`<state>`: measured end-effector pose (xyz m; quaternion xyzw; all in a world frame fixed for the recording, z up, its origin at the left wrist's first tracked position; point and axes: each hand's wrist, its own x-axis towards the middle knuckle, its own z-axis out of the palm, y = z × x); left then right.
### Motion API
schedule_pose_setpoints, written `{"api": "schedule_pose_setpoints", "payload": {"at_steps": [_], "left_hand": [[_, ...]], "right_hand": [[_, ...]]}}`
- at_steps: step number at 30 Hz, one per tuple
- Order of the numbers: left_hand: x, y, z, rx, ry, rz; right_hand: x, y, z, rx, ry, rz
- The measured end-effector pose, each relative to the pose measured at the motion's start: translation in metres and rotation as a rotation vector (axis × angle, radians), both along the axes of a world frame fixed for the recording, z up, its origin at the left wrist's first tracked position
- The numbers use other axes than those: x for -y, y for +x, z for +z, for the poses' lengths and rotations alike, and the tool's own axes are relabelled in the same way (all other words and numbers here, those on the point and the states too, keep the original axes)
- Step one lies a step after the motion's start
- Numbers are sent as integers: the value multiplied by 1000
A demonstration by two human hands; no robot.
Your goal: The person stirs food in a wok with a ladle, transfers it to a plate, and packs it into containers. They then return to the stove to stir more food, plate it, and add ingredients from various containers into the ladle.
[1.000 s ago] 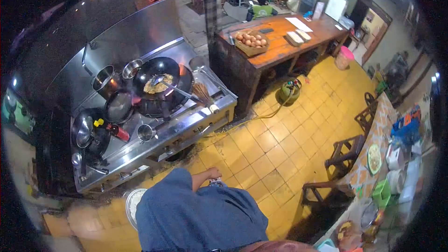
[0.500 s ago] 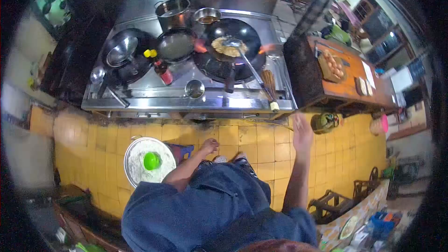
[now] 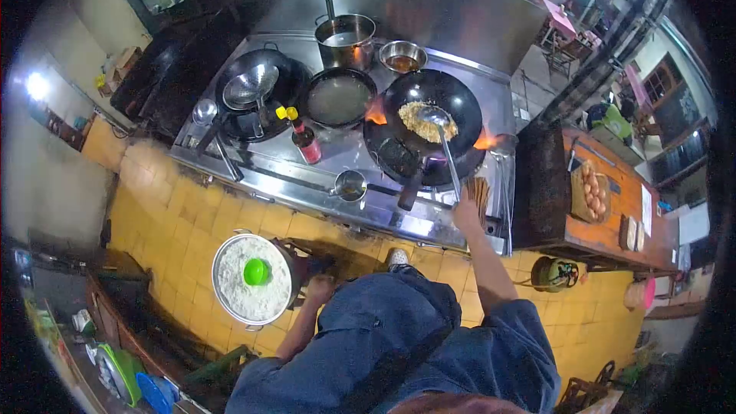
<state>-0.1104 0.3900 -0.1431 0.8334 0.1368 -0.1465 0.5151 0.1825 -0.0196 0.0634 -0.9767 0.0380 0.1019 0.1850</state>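
Note:
My right hand (image 3: 466, 213) is closed around the handle end of a long metal ladle (image 3: 447, 152). The ladle's bowl rests on the fried rice-like food (image 3: 418, 124) inside a black wok (image 3: 460, 96), with orange flames beside it. Low at my left side, my left hand (image 3: 320, 288) is curled near my clothing; what it holds, if anything, cannot be made out. Left of it stands a large metal pot of white rice (image 3: 234, 261) with a green bowl (image 3: 256, 271) in it.
Sauce bottles (image 3: 308, 146), a flat black pan (image 3: 340, 98), a second wok (image 3: 230, 124), a tall pot (image 3: 345, 54) and a small ladle (image 3: 350, 185) are on the steel stove. A wooden table (image 3: 586, 241) with a basket of eggs (image 3: 593, 192) stands at the right.
My right hand has moved from open in the air forward onto the ladle's handle. My left hand has drawn closer to the rice pot. The view has turned and shifted.

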Motion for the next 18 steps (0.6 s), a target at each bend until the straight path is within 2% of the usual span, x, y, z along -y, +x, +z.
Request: {"api": "schedule_pose_setpoints", "payload": {"at_steps": [2, 4, 5, 6, 8, 9, 10, 12, 13, 14, 16, 17, 18], "left_hand": [[22, 42, 22, -23, 61, -36], [62, 103, 130, -302, -257, 69], [81, 123, 133, -260, -397, 121], [98, 142, 133, -216, -537, 172], [123, 190, 157, 105, -299, -49], [143, 208, 186, 76, -326, 32], [161, 224, 210, 45, -354, 112], [175, 259, 195, 17, -338, 65], [179, 268, 195, 2, -316, 22], [178, 276, 197, 10, -312, 13], [179, 289, 215, -104, 0, -135], [177, 299, 183, -121, 109, -144], [175, 313, 155, -118, 102, -150]], "right_hand": [[4, -3, 34, -65, 76, 23], [19, -4, 38, 77, 197, -14], [24, -2, 21, 215, 168, -40], [19, -3, 22, 213, 170, -38], [-6, -13, 36, 680, -205, 204], [-3, 2, 11, 288, 98, 124], [3, 16, 23, 279, 92, 123], [11, 38, 61, -312, 614, -91], [20, 42, 50, 20, 409, 130], [33, 39, 43, 31, 413, 124], [34, 6, 113, 246, 133, 283], [37, 4, 113, 95, 13, 281], [36, 7, 104, 96, 5, 275]]}}
